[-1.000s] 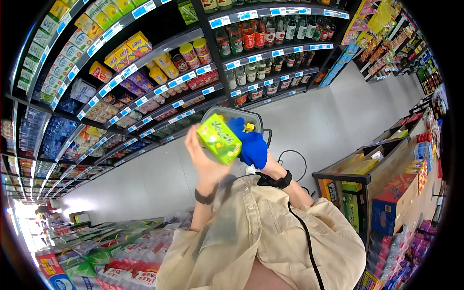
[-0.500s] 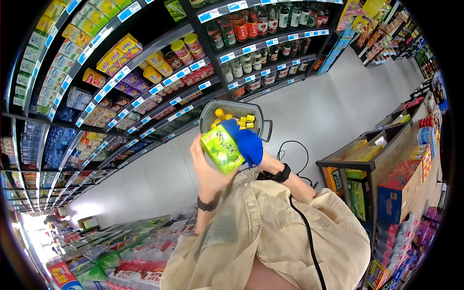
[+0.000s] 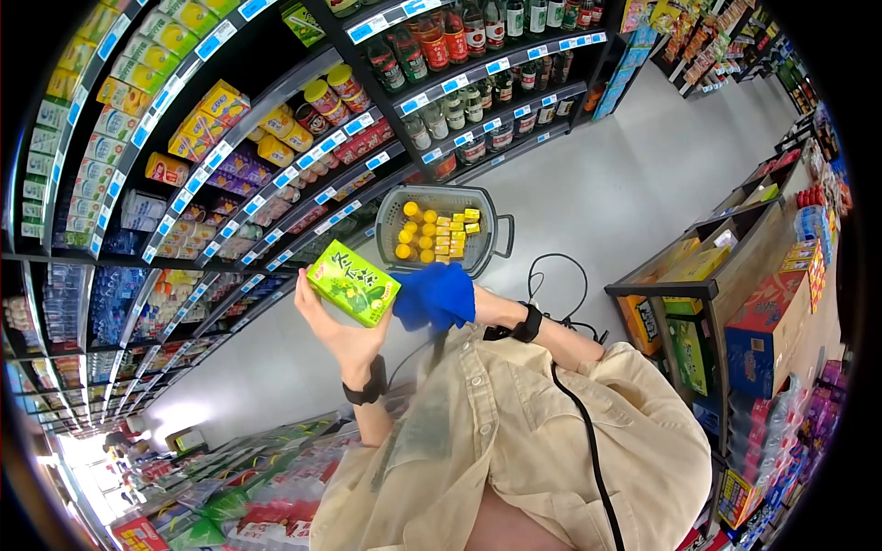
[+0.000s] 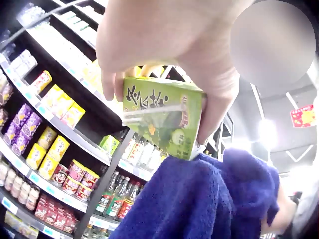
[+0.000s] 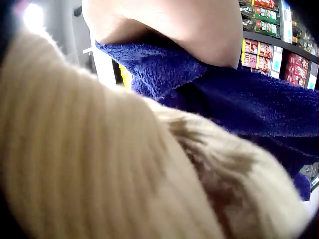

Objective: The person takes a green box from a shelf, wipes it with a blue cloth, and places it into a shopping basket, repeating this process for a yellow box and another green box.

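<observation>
My left hand [image 3: 342, 342] holds a green drink carton [image 3: 355, 283] between thumb and fingers, its printed front turned upward. In the left wrist view the same carton [image 4: 159, 115] hangs below the hand, with the blue towel [image 4: 199, 199] right at its lower corner. My right hand [image 5: 174, 22] grips the towel, which covers most of the fingers; in the head view this bunched cloth [image 3: 436, 296] lies beside the carton's right end. Beyond both hands, a grey basket [image 3: 393, 209] on the floor contains several yellow-topped items [image 3: 411, 209] and small yellow boxes [image 3: 457, 241].
Stocked shelves run along the far side and left, with yellow cans [image 3: 280, 133] and glass bottles [image 3: 432, 41]. A black cable [image 3: 535, 271] loops over the floor. At right stands a display stand [image 3: 663, 289] with a large red-and-blue box [image 3: 758, 340].
Both hands have moved left and away from over the basket, carrying the carton and the towel. More of the basket's contents now shows. The head view has shifted slightly.
</observation>
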Tool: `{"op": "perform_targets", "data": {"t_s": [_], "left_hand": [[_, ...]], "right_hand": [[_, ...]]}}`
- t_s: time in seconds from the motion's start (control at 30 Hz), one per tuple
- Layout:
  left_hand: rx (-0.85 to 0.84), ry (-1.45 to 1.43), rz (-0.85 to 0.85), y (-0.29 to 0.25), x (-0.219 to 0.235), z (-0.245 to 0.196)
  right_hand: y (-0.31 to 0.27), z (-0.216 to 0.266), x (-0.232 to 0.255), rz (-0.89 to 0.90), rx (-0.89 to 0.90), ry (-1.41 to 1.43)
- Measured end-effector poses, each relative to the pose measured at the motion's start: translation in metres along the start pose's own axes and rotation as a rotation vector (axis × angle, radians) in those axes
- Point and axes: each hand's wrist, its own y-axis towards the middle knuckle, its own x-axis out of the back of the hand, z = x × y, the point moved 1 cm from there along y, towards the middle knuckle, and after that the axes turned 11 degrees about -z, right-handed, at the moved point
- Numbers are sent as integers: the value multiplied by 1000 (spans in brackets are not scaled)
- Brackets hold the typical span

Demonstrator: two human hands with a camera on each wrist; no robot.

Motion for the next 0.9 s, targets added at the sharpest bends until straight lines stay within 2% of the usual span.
{"op": "perform_targets", "data": {"t_s": [0.07,0.13,0.2,0.23,0.27,0.3,0.33,0.4,0.47,0.53,0.57,0.67,0.73,0.8,0.83,0.87,0.9], "left_hand": [[-25,8,49,2,6,-7],[-1,-30,92,0,8,-16],[201,-294,154,-13,1,-23],[145,-302,196,-17,-3,-26],[16,-281,248,-17,-8,-28],[-13,-274,302,-18,-16,-28],[-38,-267,352,-21,-22,-28],[-48,-164,389,-27,-30,-22],[-49,-127,416,-28,-37,-17],[-96,-126,405,-31,-39,-15],[-184,-96,413,-30,-38,-17],[-72,-105,524,-32,-45,-28],[0,-45,548,-43,-51,-30],[-92,-87,519,-40,-51,-38],[-132,-102,546,-39,-50,-44],[-166,-116,576,-39,-50,-48],[-186,-135,566,-42,-52,-51]], "right_hand": [[0,31,-11,-56,-161,-70],[4,1,-1,-47,-150,14],[6,-30,10,-78,-47,38],[12,-41,14,-88,34,19],[7,-55,13,-201,-218,381],[12,-96,31,-186,-305,540],[10,-99,35,-202,-394,713],[7,-93,44,-263,-329,630],[8,-110,57,-343,-214,522],[10,-98,50,-359,-201,480],[8,-89,45,-434,-139,269],[4,-91,54,-395,-109,100],[0,-104,66,-421,-90,111],[-2,-109,76,-425,-144,213],[1,-91,65,-450,-258,325],[5,-69,56,-289,-226,370],[7,-66,59,-251,-259,415]]}}
